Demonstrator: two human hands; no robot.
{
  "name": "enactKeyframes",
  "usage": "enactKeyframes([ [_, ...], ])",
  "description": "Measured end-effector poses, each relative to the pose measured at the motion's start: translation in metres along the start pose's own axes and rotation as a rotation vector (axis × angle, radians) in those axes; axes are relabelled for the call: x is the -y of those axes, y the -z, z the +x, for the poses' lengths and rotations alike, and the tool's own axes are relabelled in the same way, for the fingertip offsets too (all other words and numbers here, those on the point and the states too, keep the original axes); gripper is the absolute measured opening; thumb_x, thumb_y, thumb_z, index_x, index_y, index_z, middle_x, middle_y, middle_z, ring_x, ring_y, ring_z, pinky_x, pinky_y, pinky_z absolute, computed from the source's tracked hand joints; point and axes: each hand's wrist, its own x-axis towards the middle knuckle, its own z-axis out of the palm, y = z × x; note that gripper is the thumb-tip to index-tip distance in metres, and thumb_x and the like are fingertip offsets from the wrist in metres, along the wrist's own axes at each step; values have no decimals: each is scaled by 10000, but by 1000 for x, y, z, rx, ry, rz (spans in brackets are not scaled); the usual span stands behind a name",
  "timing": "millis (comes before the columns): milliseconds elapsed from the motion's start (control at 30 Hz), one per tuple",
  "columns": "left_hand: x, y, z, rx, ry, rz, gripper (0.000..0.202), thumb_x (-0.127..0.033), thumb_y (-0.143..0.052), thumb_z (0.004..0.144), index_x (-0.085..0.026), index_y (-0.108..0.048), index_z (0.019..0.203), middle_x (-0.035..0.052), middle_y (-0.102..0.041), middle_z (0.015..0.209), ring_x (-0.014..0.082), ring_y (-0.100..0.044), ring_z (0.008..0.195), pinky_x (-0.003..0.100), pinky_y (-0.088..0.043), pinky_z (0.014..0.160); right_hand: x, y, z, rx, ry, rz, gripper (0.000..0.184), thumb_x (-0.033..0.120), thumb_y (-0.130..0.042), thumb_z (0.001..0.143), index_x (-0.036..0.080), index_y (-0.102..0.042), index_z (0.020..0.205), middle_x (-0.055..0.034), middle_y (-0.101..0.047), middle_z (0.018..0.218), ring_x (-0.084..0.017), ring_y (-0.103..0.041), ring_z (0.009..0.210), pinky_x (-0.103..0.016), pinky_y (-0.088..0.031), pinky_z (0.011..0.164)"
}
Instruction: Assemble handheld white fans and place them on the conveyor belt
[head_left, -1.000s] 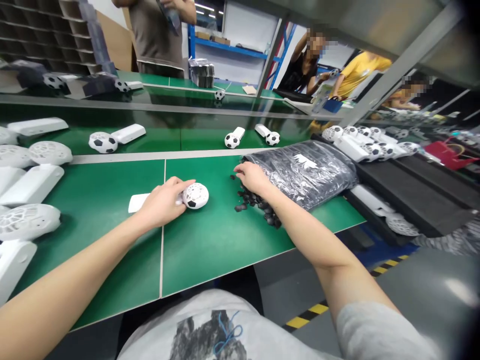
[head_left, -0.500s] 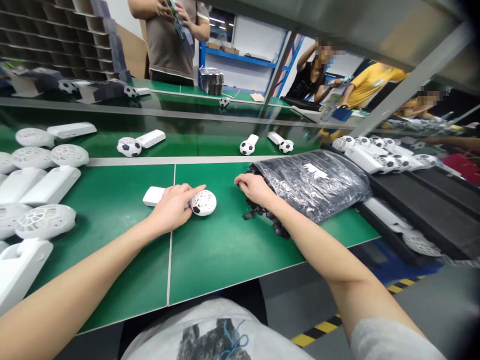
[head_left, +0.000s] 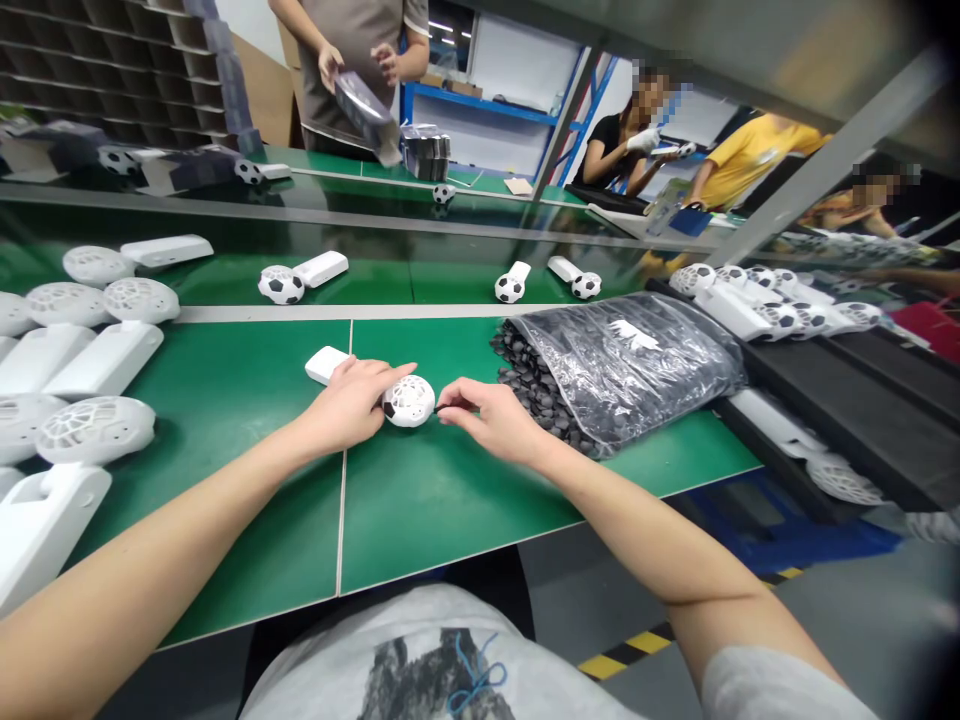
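My left hand (head_left: pixel 352 404) rests closed on a white hand-held fan (head_left: pixel 411 400) with a football-patterned head, lying on the green table (head_left: pixel 450 490). Its white handle (head_left: pixel 327 364) sticks out behind my fingers. My right hand (head_left: pixel 487 418) sits just right of the fan head, pinching a small black piece (head_left: pixel 444 407) at its edge. A clear plastic bag (head_left: pixel 630 355) full of small black pieces lies to the right, with pieces spilling from its open mouth (head_left: pixel 529 385).
Several white fan parts (head_left: pixel 90 345) lie at the left edge. Finished football fans (head_left: pixel 283 284) sit on the conveyor strip behind. A black tray (head_left: pixel 825 400) with more fans stands at the right. Other people work across the line.
My right hand left the pile at the bag's mouth and moved left to the fan head, holding a small black piece. My left hand stayed on the fan.
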Motion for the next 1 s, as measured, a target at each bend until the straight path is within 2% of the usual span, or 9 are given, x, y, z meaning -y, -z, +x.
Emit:
enactKeyframes([
  [133,-3,3,-2,40,18,-69,779,-496,-580,672,-200,-345,1353,111,-476,1280,308,-342,1234,462,-178,1037,2,-10,4,-22,60,25,40,187,-581,811,185,-619,799,-10,-604,843,-129,-559,816,-262,-435,783],
  [233,-7,2,-1,16,80,-124,848,-672,-538,639,-183,-402,1319,122,-482,1284,319,-330,1246,469,-171,1039,3,-13,10,-35,118,-35,28,179,-611,785,179,-619,758,-24,-547,878,-142,-534,866,-289,-426,823],
  [400,-13,0,0,-23,121,-147,803,-675,-543,642,-189,-458,1276,109,-520,1258,315,-333,1250,495,-156,1044,6,-12,20,-10,160,-117,55,133,-623,761,166,-604,722,-38,-544,906,-161,-526,890,-325,-420,840],
  [567,-13,1,-2,-38,116,-177,758,-657,-537,663,-188,-478,1255,102,-537,1245,317,-352,1238,507,-144,1048,-2,-13,20,-56,164,-22,59,173,-657,746,180,-598,739,-28,-541,912,-156,-532,907,-325,-427,854],
  [700,-11,2,-3,-33,86,-188,727,-648,-522,685,-183,-493,1243,102,-553,1226,319,-357,1232,503,-179,1037,-11,-15,17,-89,131,55,115,224,-669,738,185,-567,773,-45,-541,993,-173,-509,1008,-334,-430,875],
  [867,-11,2,-1,-69,76,-179,724,-634,-552,670,-168,-520,1223,111,-564,1197,313,-405,1180,480,-239,1015,-10,-19,16,-10,28,168,270,207,-609,748,180,-477,982,-71,-534,1095,-174,-520,997,-315,-490,781],
  [1000,-11,3,0,-58,82,-188,742,-636,-565,659,-156,-522,1222,114,-573,1179,311,-425,1150,485,-253,1008,-7,-20,17,10,-71,254,334,203,-606,732,175,-458,1030,-68,-520,1099,-168,-531,975,-319,-504,774],
])
